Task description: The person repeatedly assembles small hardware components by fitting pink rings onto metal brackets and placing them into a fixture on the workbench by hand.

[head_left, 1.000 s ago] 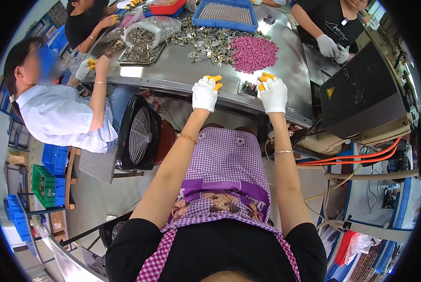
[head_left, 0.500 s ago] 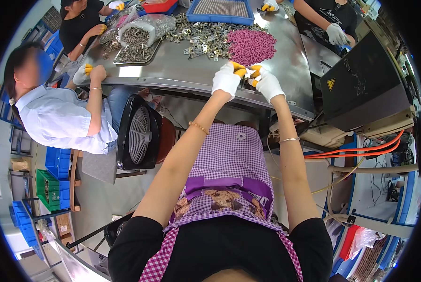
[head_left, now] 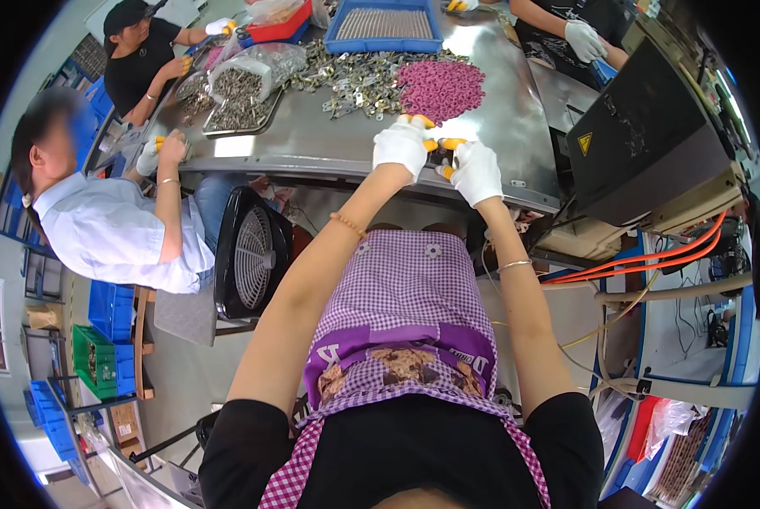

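Note:
My left hand (head_left: 400, 146), in a white glove with yellow fingertips, is at the table's front edge. Its curled fingers reach the near side of a pile of small pink rings (head_left: 442, 92), and its thumb points toward my other hand. Just to the right, my right hand (head_left: 475, 172), gloved alike, has its finger and thumb bent together. Whatever small piece either hand pinches is too small or too hidden to make out. Left of the rings lies a heap of small metal fittings (head_left: 354, 83).
A blue tray (head_left: 383, 46) of rows of small parts stands behind the heaps. Left are a metal tray (head_left: 242, 125) and a plastic bag (head_left: 274, 64) with metal parts. A black machine box (head_left: 639, 136) stands right. Co-workers sit left and across; a black fan (head_left: 248, 250) is below left.
My left hand has turned, its fingers now at the near edge of the pink rings. Both hands have come slightly apart. The whole view has shifted a little.

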A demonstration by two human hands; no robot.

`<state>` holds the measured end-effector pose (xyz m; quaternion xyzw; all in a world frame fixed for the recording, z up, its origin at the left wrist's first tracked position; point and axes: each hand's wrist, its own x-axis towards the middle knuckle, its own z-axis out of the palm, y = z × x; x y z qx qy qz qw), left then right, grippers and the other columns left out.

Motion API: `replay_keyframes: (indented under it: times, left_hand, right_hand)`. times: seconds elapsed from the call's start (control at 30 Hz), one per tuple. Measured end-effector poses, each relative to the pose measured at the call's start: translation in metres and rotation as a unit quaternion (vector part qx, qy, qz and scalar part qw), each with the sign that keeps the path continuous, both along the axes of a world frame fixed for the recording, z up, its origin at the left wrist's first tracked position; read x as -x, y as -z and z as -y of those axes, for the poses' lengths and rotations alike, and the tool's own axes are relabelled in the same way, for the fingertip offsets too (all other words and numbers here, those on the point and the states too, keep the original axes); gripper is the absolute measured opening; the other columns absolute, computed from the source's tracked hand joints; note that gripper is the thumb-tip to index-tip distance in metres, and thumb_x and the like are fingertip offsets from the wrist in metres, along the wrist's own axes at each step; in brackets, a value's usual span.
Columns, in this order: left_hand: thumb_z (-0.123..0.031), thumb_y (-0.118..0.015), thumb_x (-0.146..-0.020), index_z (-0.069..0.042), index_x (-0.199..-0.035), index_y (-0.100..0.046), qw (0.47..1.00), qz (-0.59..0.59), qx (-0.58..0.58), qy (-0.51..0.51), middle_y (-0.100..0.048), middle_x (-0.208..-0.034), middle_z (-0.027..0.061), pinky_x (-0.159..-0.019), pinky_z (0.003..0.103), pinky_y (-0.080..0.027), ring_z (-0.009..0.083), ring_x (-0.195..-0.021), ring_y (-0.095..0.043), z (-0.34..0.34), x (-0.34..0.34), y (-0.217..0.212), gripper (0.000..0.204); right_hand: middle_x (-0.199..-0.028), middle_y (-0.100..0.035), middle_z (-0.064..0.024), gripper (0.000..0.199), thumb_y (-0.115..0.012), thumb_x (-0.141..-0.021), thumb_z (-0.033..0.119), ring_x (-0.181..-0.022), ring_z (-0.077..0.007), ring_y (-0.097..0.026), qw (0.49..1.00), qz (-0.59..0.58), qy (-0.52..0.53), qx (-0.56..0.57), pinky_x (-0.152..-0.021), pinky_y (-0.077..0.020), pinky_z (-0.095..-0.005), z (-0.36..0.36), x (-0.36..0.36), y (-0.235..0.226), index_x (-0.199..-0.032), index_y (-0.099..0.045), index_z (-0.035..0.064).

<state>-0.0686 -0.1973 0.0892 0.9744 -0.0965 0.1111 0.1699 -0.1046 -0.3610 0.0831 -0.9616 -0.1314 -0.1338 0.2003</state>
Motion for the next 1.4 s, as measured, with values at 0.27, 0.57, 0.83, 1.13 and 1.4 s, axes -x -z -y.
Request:
replay_keyframes:
  times: [0.27, 0.57, 0.83, 1.13, 1.4]
  left_hand:
    - [-0.028, -0.062, -0.078, -0.013, -0.119, -0.061, 0.895, 0.159, 0.027, 0.416, -0.063, -0.096, 0.0081, -0.068, 0.035, -0.048, 0.0266, -0.073, -0.06, -0.033, 0.128, -0.186, 0.044]
    - [-0.038, -0.066, -0.072, -0.014, -0.109, -0.061, 0.935, -0.037, -0.07, 0.347, -0.057, -0.101, 0.0079, -0.077, 0.034, -0.041, 0.0199, -0.085, -0.053, -0.035, 0.202, -0.228, 0.044]
    - [-0.046, -0.062, -0.08, -0.012, -0.125, -0.054, 0.913, -0.391, -0.114, -0.015, -0.05, -0.123, 0.0154, -0.098, 0.042, -0.031, 0.0234, -0.112, -0.046, -0.081, 0.228, -0.191, 0.058]
    - [-0.038, -0.061, -0.081, -0.01, -0.122, -0.055, 0.437, -0.711, -0.068, -0.547, -0.053, -0.117, 0.0142, -0.093, 0.041, -0.036, 0.0234, -0.105, -0.049, -0.065, 0.241, -0.183, 0.05]
    - [-0.028, -0.062, -0.081, -0.009, -0.114, -0.058, -0.206, -0.654, 0.001, -0.728, -0.057, -0.105, 0.0112, -0.083, 0.039, -0.043, 0.0225, -0.091, -0.054, 0.032, 0.225, -0.189, 0.039]
  right_hand:
    - [-0.099, -0.065, -0.0104, 0.034, -0.07, -0.075, 0.03, -0.079, -0.0291, -0.062, 0.964, 0.03, 0.251, 0.083, -0.072, -0.0495, -0.0386, 0.047, -0.019, 0.009, -0.103, -0.066, 0.0104]
    - [-0.099, -0.063, -0.0105, 0.036, -0.063, -0.081, 0.035, -0.081, -0.0263, -0.062, 0.917, 0.029, 0.375, 0.132, -0.072, -0.0489, -0.039, 0.074, -0.068, 0.003, -0.109, -0.062, 0.0136]
    - [-0.097, -0.062, -0.0121, 0.04, -0.061, -0.084, 0.041, -0.082, -0.028, -0.063, 0.906, 0.03, 0.398, 0.138, -0.073, -0.0501, -0.0376, 0.085, -0.071, 0.024, -0.11, -0.06, 0.0104]
    - [-0.099, -0.062, -0.0113, 0.036, -0.062, -0.084, 0.036, -0.081, -0.027, -0.064, 0.912, 0.042, 0.387, 0.13, -0.073, -0.0511, -0.0384, 0.078, -0.071, 0.016, -0.11, -0.061, 0.0119]
    - [-0.1, -0.062, -0.0111, 0.037, -0.063, -0.084, 0.036, -0.079, -0.0275, -0.064, 0.92, 0.041, 0.375, 0.103, -0.073, -0.051, -0.0384, 0.078, -0.074, 0.02, -0.111, -0.061, 0.0114]
